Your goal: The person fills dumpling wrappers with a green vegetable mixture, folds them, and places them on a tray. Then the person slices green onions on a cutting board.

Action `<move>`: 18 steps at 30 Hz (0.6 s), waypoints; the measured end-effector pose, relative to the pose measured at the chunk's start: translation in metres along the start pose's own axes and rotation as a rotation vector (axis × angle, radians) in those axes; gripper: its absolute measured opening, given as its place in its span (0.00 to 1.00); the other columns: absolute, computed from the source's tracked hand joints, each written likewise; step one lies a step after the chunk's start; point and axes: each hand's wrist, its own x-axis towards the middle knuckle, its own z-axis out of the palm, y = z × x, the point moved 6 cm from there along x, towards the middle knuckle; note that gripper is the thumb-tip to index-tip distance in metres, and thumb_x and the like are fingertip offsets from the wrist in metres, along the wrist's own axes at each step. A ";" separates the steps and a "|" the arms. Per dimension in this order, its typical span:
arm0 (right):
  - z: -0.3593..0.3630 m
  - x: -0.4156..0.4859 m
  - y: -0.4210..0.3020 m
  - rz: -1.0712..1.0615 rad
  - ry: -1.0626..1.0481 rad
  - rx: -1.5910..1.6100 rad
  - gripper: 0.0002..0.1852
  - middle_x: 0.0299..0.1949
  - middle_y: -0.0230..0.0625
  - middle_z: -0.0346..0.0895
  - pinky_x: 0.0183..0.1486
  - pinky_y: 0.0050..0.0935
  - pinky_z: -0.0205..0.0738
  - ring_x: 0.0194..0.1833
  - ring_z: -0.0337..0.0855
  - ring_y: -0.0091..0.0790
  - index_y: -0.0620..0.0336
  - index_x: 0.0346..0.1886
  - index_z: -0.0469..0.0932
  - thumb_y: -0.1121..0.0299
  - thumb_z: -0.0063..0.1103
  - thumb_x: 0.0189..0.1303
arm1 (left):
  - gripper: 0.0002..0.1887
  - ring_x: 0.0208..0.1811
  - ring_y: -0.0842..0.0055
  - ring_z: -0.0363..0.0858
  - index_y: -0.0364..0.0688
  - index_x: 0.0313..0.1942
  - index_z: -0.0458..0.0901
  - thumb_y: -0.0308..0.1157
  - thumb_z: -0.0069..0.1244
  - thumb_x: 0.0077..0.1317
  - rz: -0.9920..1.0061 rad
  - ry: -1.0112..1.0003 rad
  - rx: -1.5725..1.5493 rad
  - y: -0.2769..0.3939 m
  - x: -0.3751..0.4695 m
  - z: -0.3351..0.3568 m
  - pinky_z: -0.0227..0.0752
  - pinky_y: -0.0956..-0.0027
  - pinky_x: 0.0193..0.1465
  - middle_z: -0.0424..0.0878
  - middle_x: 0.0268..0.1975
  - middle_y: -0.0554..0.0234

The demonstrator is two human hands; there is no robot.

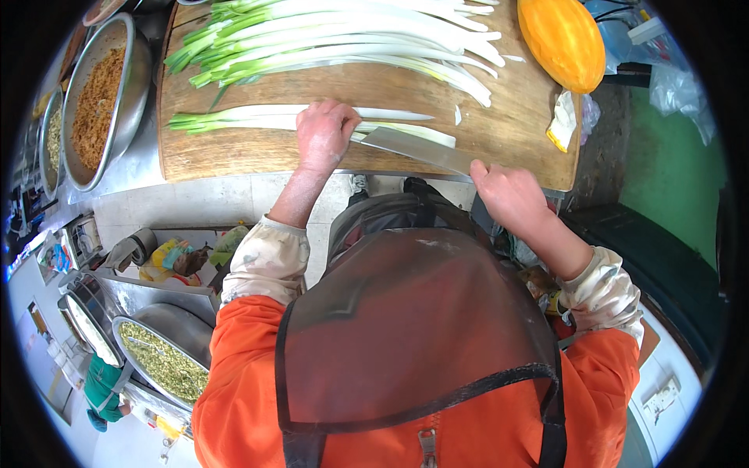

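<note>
Long green onions with white shanks and green tops lie near the front edge of a wooden cutting board. My left hand is closed over them near the middle of their length. In my right hand, at the board's front right, is a cleaver. Its blade points left and slants across the lower shank, its far end close to my left fingers. The cleaver's handle is hidden in my grip. A large pile of green onions covers the back of the board.
An orange-yellow squash and a white glove sit at the board's right. Left stands a metal bowl of brown crumbly filling. Behind on the left are a bowl of chopped greens and a person in green.
</note>
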 end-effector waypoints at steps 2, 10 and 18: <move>0.001 0.000 0.003 0.015 0.007 -0.068 0.05 0.21 0.38 0.79 0.24 0.36 0.78 0.22 0.84 0.41 0.57 0.33 0.69 0.74 0.54 0.55 | 0.06 0.41 0.58 0.79 0.48 0.30 0.83 0.38 0.56 0.62 0.005 0.031 -0.007 0.000 -0.001 0.000 0.69 0.53 0.45 0.82 0.35 0.62; 0.019 -0.085 0.048 0.147 -0.114 -0.085 0.05 0.22 0.36 0.78 0.24 0.35 0.78 0.23 0.85 0.38 0.57 0.33 0.70 0.73 0.55 0.55 | 0.05 0.41 0.61 0.78 0.49 0.30 0.84 0.38 0.58 0.60 0.008 0.079 -0.015 0.005 -0.005 -0.005 0.68 0.55 0.45 0.82 0.34 0.65; -0.006 -0.042 0.004 -0.008 -0.024 0.092 0.04 0.24 0.40 0.77 0.26 0.39 0.76 0.25 0.82 0.45 0.60 0.35 0.70 0.74 0.54 0.57 | 0.05 0.44 0.66 0.78 0.52 0.34 0.84 0.36 0.61 0.58 0.039 0.118 0.065 0.003 -0.018 0.001 0.66 0.57 0.50 0.81 0.37 0.71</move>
